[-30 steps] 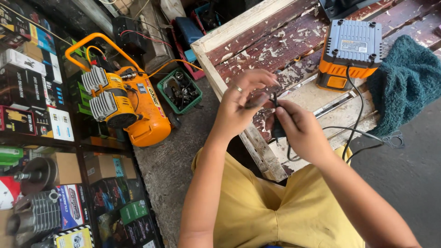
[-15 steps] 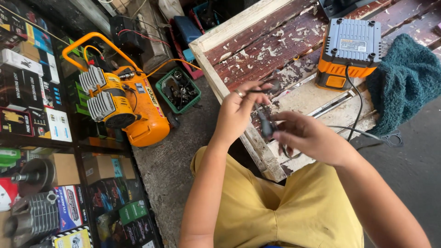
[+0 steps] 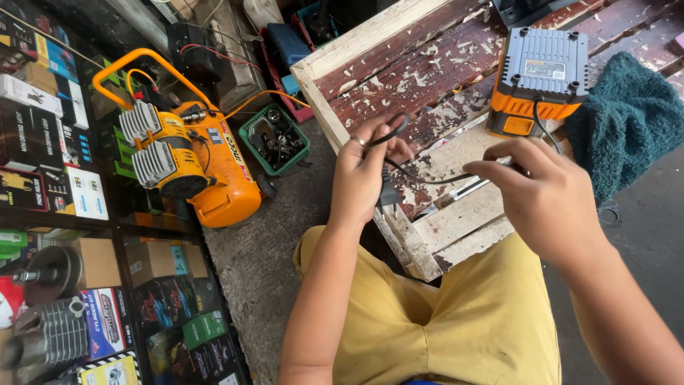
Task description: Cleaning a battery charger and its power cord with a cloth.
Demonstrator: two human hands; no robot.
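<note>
Over one peeling wooden desk [image 3: 427,64], beside one orange compressor [image 3: 192,171] and one grey-orange charger [image 3: 541,71], two hands work: the left hand [image 3: 367,175] grips the one black cord [image 3: 427,178] and plug, the right hand [image 3: 541,196] pinches its length.

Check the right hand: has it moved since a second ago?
Yes. The right hand has pulled away from the left hand, drawing the black cord out; it now sits below the orange and grey charger on the wooden pallet.
</note>
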